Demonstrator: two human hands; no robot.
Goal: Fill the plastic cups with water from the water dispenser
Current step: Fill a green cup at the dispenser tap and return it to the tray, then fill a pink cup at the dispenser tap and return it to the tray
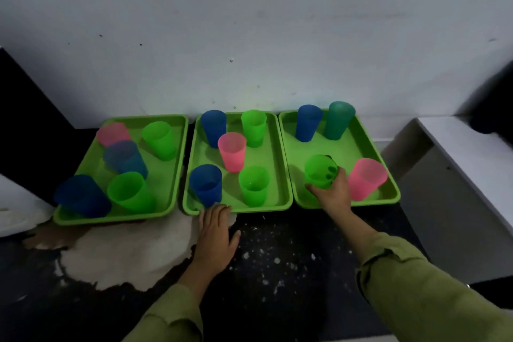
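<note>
Three green trays stand side by side against the wall: left tray point(172, 175), middle tray point(274, 175) and right tray point(369, 141). Each holds several upright plastic cups in blue, green and pink. My right hand point(333, 191) is shut on a green cup point(319, 171) at the front left of the right tray. A pink cup point(366, 178) stands just right of it. My left hand point(215, 233) lies flat and open on the dark counter, fingertips at the middle tray's front edge below a blue cup point(206, 183). No water dispenser is in view.
The dark counter point(277, 258) is speckled white, with a worn pale patch point(125, 253) at the front left. A white cabinet point(458, 175) stands to the right. A grey wall point(249, 36) rises right behind the trays.
</note>
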